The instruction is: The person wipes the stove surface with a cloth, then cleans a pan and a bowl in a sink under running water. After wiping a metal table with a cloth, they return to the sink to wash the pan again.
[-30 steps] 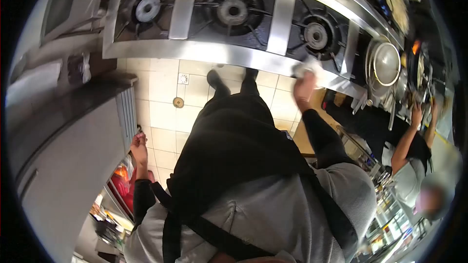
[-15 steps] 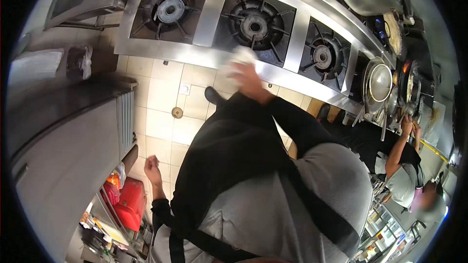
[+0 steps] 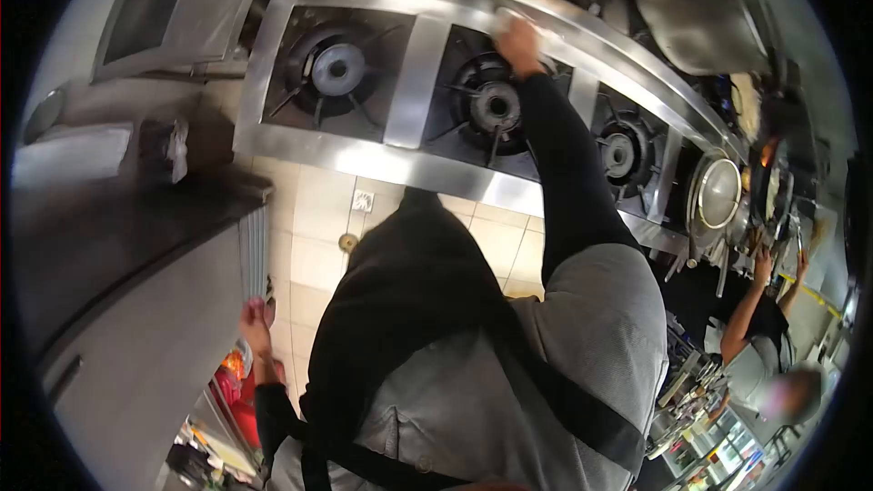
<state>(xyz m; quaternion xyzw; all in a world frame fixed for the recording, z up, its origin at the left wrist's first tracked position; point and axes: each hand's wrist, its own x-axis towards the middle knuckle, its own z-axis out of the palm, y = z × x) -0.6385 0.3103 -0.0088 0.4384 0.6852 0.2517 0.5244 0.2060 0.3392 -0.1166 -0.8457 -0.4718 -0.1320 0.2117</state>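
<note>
My right hand point(image 3: 518, 45) reaches out over the stove point(image 3: 364, 161) to the metal strip behind the middle burner point(image 3: 496, 105). It presses on a white cloth point(image 3: 506, 20), which is partly hidden under the fingers and a little blurred. My left hand point(image 3: 257, 325) hangs at my side near the grey cabinet, its fingers loosely bent, and I see nothing in it.
Other burners sit at left point(image 3: 337, 70) and right point(image 3: 619, 154). Large pans point(image 3: 700, 18) stand behind the stove, and a round strainer point(image 3: 719, 193) lies at its right end. A co-worker point(image 3: 757, 345) handles something there. A grey cabinet point(image 3: 164, 309) flanks my left.
My right hand has moved with the cloth from the stove's front edge to the strip at the back. My view has shifted toward the stove, and the left hand stays low at my side.
</note>
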